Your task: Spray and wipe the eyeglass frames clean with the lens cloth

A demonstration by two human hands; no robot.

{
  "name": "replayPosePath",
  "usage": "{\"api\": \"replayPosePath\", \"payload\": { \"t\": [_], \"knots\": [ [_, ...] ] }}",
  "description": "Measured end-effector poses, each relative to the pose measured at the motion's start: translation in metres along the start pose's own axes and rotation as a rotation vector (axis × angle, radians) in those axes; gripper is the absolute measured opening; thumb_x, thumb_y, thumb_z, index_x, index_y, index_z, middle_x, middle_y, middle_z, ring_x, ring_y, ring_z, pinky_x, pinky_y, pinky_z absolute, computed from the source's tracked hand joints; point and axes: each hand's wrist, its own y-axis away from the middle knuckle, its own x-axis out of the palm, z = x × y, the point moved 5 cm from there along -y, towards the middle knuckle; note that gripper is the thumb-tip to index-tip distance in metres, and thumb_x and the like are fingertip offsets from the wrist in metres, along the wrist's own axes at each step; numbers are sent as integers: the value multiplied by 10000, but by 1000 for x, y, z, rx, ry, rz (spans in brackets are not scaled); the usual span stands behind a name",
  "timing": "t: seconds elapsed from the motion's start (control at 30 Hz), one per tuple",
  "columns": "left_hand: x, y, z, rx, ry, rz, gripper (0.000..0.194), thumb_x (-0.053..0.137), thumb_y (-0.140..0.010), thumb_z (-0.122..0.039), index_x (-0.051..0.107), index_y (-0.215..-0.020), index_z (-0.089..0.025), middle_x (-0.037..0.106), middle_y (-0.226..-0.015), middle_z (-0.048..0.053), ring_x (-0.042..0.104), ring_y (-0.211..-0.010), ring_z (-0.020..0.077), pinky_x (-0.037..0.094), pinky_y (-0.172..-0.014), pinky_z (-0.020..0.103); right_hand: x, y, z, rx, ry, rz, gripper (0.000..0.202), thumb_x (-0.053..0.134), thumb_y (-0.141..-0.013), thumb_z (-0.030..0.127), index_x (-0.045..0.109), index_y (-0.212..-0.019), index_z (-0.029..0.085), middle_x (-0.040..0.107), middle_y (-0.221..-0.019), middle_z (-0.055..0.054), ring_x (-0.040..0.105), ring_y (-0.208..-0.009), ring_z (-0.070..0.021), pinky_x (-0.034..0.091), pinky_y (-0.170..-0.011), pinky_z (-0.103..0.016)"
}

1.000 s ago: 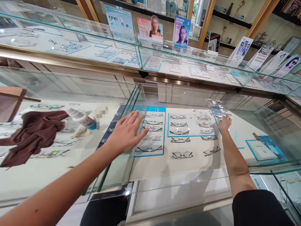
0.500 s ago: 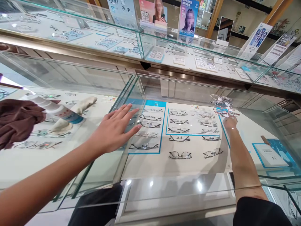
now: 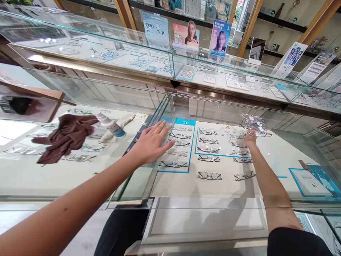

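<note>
My left hand [image 3: 153, 145] rests palm down with its fingers spread, at the glass edge where two display cases [image 3: 170, 101] meet. It holds nothing. My right hand [image 3: 249, 139] reaches inside the right-hand case, seen through the glass. It is beside a pile of eyeglasses [image 3: 255, 124] at the back right and the right column of eyeglasses [image 3: 239, 144]. Its fingers are blurred, so whether they grip a frame does not show. More eyeglasses [image 3: 208, 140] lie in a middle column, and a left column [image 3: 178, 143] sits on a blue-edged sheet.
On the left-hand case lie a brown cloth [image 3: 70, 135], a white spray bottle [image 3: 110, 125] and a beige cloth [image 3: 126, 121]. A blue-edged card [image 3: 309, 181] lies in the right corner. Behind runs another glass counter [image 3: 157, 71] with eyeglasses and upright posters [image 3: 220, 39].
My right hand has moved left from the pile of eyeglasses toward the right column. The view has shifted, showing more of the left-hand case. My left hand stays spread at the glass edge.
</note>
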Motion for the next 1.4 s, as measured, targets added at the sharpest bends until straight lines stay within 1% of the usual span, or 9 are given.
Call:
{"api": "replayPosePath", "payload": {
  "t": [0.17, 0.27, 0.5, 0.77, 0.93, 1.03, 1.13, 1.3, 1.4],
  "knots": [
    [4, -8, -3, 13, 21, -12, 760, 297, -1037, -630, 408, -1635, -175, 295, -1763, 162, 246, -1655, 326, 281, -1290, 534, 25, 37, 105, -251, -144, 37, 556, 510, -973, 121, 492, -1527, 74, 453, -1623, -246, 357, -1528, -366, 298, -1270, -599],
    [5, -13, -6, 19, 34, -22, 754, 306, -1039, -620, 417, -1630, -166, 301, -1757, 175, 251, -1653, 329, 274, -1292, 541, 35, 89, 161, -407, -198, 93, 654, 463, -902, 54, 456, -1556, 80, 470, -1619, -223, 350, -1528, -361, 311, -1261, -604],
    [7, -21, -9, 22, 49, -20, 739, 335, -1038, -593, 427, -1628, -157, 323, -1746, 183, 243, -1653, 350, 275, -1290, 556, 25, 243, 225, -760, -375, 381, 761, 488, -876, 85, 344, -1622, 121, 444, -1635, -208, 307, -1548, -359, 323, -1253, -637],
    [12, -28, -7, 42, 65, -37, 750, 308, -1033, -620, 438, -1623, -175, 344, -1737, 185, 292, -1637, 339, 309, -1269, 553, -65, 323, 217, -834, -499, 957, 625, 517, -947, 202, 439, -1565, 152, 467, -1606, -214, 352, -1547, -323, 339, -1268, -568],
    [15, -29, -4, 43, 60, -50, 758, 300, -1032, -618, 434, -1626, -167, 334, -1739, 192, 265, -1646, 352, 298, -1274, 568, -166, 331, 214, -958, -609, 948, 573, 524, -1021, 311, 441, -1579, 206, 547, -1531, -190, 474, -1467, -287, 446, -1208, -501],
    [16, -29, -3, 36, 48, -51, 767, 285, -1032, -617, 422, -1633, -160, 315, -1746, 192, 264, -1647, 347, 293, -1281, 561, -222, 303, 214, -968, -595, 714, 588, 527, -1050, 332, 402, -1623, 288, 566, -1528, -149, 453, -1510, -264, 457, -1207, -485],
    [15, -28, -2, 38, 45, -41, 777, 275, -1031, -617, 414, -1638, -152, 317, -1744, 199, 275, -1643, 349, 301, -1278, 560, -249, 225, 197, -842, -496, 383, 518, 474, -1081, 361, 447, -1597, 330, 523, -1571, -109, 432, -1521, -287, 433, -1225, -549],
    [13, -26, 0, 48, 30, -55, 767, 282, -1026, -623, 451, -1615, -161, 377, -1718, 193, 332, -1620, 352, 343, -1257, 558, -213, 45, 134, -445, -103, 219, 367, 492, -1036, 325, 694, -1327, 228, 553, -1515, -78, 434, -1429, -335, 329, -1250, -603],
    [13, -25, 0, 47, 22, -48, 766, 282, -1027, -618, 449, -1617, -160, 365, -1724, 186, 323, -1624, 349, 344, -1260, 558, -183, -30, 99, -218, 51, 202, 323, 489, -984, 264, 741, -1174, 198, 599, -1456, -105, 443, -1366, -348, 344, -1218, -582]
  ]
}}
